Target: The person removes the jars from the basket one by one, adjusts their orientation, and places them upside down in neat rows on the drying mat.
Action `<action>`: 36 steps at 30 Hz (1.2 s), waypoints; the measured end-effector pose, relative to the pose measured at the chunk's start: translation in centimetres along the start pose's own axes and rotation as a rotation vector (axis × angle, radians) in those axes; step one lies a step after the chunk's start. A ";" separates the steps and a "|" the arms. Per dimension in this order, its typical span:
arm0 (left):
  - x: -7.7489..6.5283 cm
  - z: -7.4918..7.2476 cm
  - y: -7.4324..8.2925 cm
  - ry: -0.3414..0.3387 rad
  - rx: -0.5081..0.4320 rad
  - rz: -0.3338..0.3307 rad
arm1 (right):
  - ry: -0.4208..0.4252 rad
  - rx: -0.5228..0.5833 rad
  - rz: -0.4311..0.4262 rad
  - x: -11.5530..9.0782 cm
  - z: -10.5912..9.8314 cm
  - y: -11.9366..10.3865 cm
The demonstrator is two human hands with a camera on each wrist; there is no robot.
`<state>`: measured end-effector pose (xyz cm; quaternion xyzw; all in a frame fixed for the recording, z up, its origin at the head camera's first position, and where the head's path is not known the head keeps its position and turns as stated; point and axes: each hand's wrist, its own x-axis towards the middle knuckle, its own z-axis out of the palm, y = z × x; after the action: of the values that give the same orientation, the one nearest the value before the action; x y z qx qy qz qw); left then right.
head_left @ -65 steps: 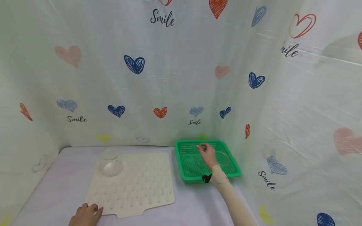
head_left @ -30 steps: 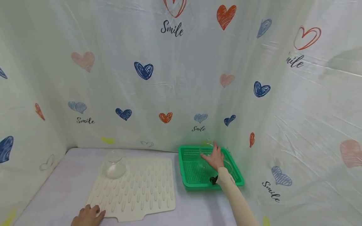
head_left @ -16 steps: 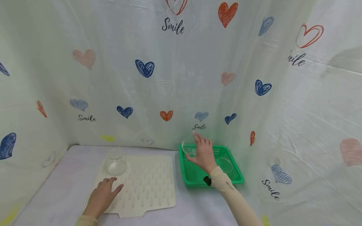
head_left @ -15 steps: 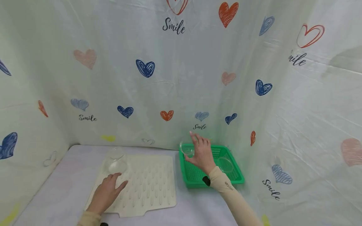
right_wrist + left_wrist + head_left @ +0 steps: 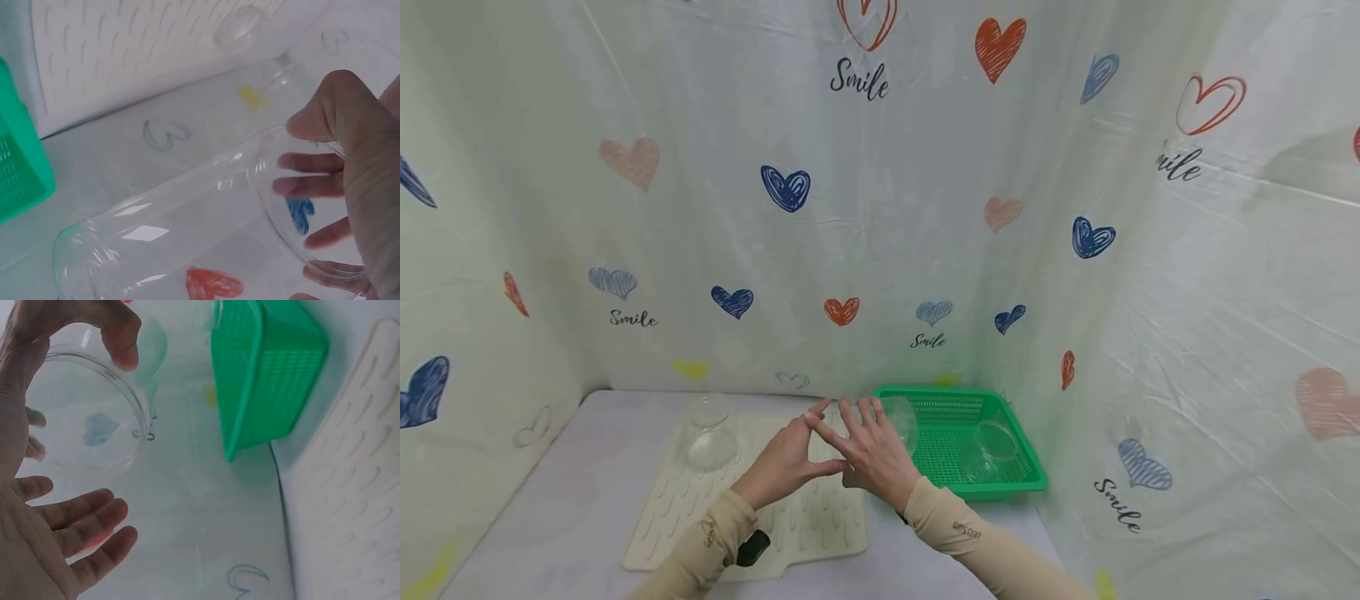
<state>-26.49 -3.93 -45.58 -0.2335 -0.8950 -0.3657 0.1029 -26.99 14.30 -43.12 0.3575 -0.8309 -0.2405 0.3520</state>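
Note:
Above the right part of the cream drying mat (image 5: pixel 670 508), my hands meet at one end of a clear, rounded cup (image 5: pixel 902 421). My right hand (image 5: pixel 876 454) holds the cup near its rim; the right wrist view shows its thumb on one side and fingers beyond the clear wall. My left hand (image 5: pixel 782 462) curves round the same end, its thumb bent over the rim in the left wrist view and its other fingers spread beside it. Another clear cup (image 5: pixel 711 446) stands at the back left of the mat. A third clear cup (image 5: pixel 992 442) lies in the green basket (image 5: pixel 925 390).
The basket stands at the right on a white-covered table (image 5: pixel 550 492), just beside the mat. A pale curtain (image 5: pixel 850 225) printed with hearts closes off the back and both sides. The mat has raised ridges and a notched front edge.
My right hand has lifted the cup out of the basket and carried it left. My left hand has left the mat's front corner and moved right and up to meet it.

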 end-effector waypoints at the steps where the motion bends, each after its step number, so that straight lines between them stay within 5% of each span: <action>1: 0.0 0.2 -0.1 -0.008 -0.005 0.004 | -0.004 -0.007 -0.007 0.0 -0.1 -0.3; 9: -0.2 0.8 -0.9 -0.024 -0.053 0.007 | -0.027 -0.013 -0.050 -0.3 -0.2 -1.3; 13: -0.5 0.5 -1.1 -0.006 -0.092 -0.002 | 0.016 0.122 -0.069 -0.4 -0.2 -0.7; 16: -0.7 -0.1 -1.3 0.037 -0.083 -0.002 | 0.122 0.371 0.017 -0.6 -0.4 0.6; 20: -0.8 -1.3 -1.7 0.098 -0.077 0.036 | 0.161 0.867 0.344 -1.2 -0.8 2.8; 24: -0.8 -1.9 -1.9 0.135 -0.107 0.068 | -0.014 1.537 0.757 -1.9 -0.3 4.0; 27: -0.9 -1.8 -1.9 0.138 -0.114 0.078 | -0.173 1.934 0.912 -2.4 0.9 3.8; 31: -1.3 -1.5 -2.1 0.123 -0.119 0.072 | -0.294 2.151 0.923 -2.9 2.0 3.0; 36: -1.8 -1.2 -2.3 0.096 -0.113 0.022 | -0.261 2.082 0.934 -2.9 2.7 2.3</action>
<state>-26.05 -6.85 -46.77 -0.2311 -0.8644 -0.4252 0.1365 -28.60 18.37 -44.54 0.1044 -0.7086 0.6819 -0.1483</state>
